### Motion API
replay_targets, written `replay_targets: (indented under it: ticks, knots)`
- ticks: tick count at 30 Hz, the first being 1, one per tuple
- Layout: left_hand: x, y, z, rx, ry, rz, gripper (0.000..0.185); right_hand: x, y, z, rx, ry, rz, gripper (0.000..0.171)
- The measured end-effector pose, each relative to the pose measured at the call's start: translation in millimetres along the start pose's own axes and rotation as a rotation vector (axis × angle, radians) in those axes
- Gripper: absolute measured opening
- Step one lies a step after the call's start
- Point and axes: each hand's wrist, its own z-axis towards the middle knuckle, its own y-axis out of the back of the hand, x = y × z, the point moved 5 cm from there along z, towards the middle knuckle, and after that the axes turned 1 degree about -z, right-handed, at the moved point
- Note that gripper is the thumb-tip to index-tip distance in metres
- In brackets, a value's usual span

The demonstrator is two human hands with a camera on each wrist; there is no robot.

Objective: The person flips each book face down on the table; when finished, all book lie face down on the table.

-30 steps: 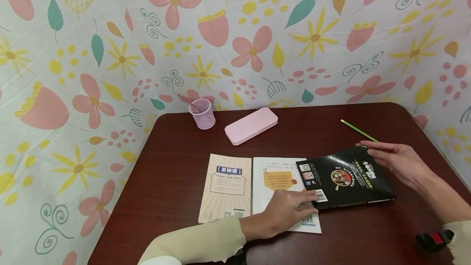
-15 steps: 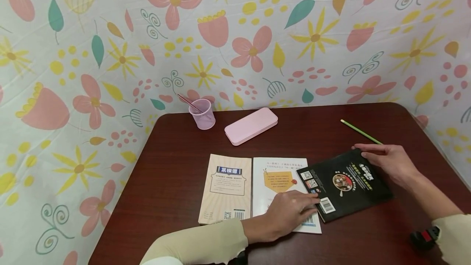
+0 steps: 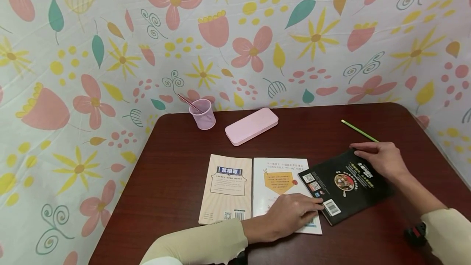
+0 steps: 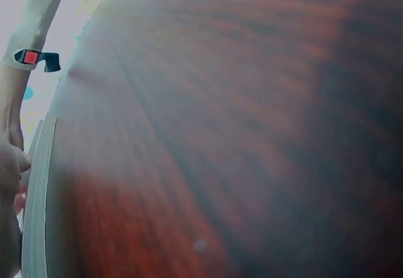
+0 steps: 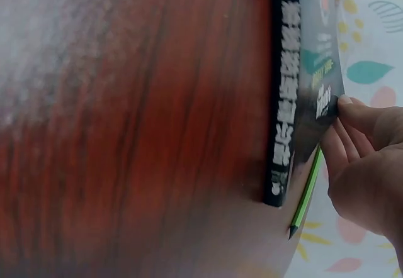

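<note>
Black book (image 3: pixel 346 185) lowered flat; both hands open on books; cup (image 3: pixel 202 114) holds, seemingly, pen.

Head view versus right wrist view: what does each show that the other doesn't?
Only the head view shows the left hand resting on the white book, the tan book, the pink case and the cup. Only the right wrist view shows the black book's spine lettering. Both show the right hand on the black book, the green pencil and the table.
</note>
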Motion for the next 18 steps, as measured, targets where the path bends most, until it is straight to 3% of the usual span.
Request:
replay_targets:
  ticks: [12, 18]
  knots:
    - [-4.6, -1.6, 0.1, 0.068, -0.085, 0.022, 0.028, 15.8, -6.0, 4.0, -0.068, 0.124, -0.055, 0.022]
    - [-3.4, -4.5, 0.4, 0.081, -0.086, -0.003, 0.030, 17.9, -8.5, 5.8, -0.071, 0.150, -0.045, 0.024]
